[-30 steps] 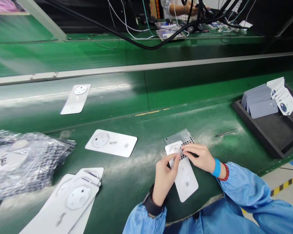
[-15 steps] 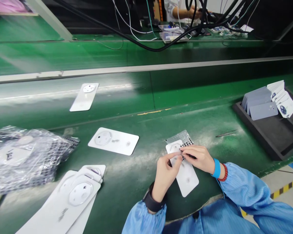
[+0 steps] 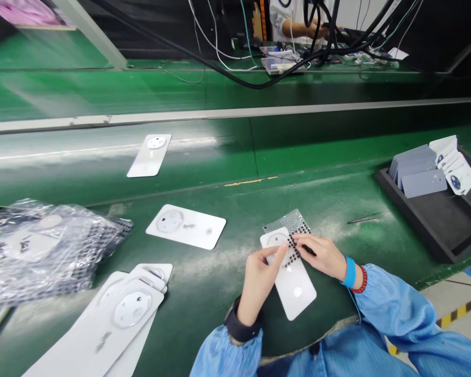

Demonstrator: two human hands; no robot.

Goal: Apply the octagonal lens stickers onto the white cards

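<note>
A white phone back panel (image 3: 295, 288) with a round camera area lies slanted on the bench in front of me. Over its upper part extends a clear sheet of black dot stickers (image 3: 293, 225). My right hand (image 3: 320, 255) pinches the sheet's right edge between thumb and fingertips. From the left, my left hand (image 3: 261, 275) reaches over the panel, its thumb and forefinger closed together at the sheet's left edge beside the camera area. Whatever sits between those left fingertips is too small to make out.
Another white panel (image 3: 186, 226) lies to the left, one more (image 3: 149, 156) farther back. Stacked panels (image 3: 102, 324) and a clear plastic bag (image 3: 43, 246) are at left. Tweezers (image 3: 364, 218) and a black tray (image 3: 427, 225) holding grey and white panels are at right. Cables hang behind.
My left hand has moved slightly left, away from my right fingertips, showing more of the dot sheet between them. The panel under my hands has shifted a little left.
</note>
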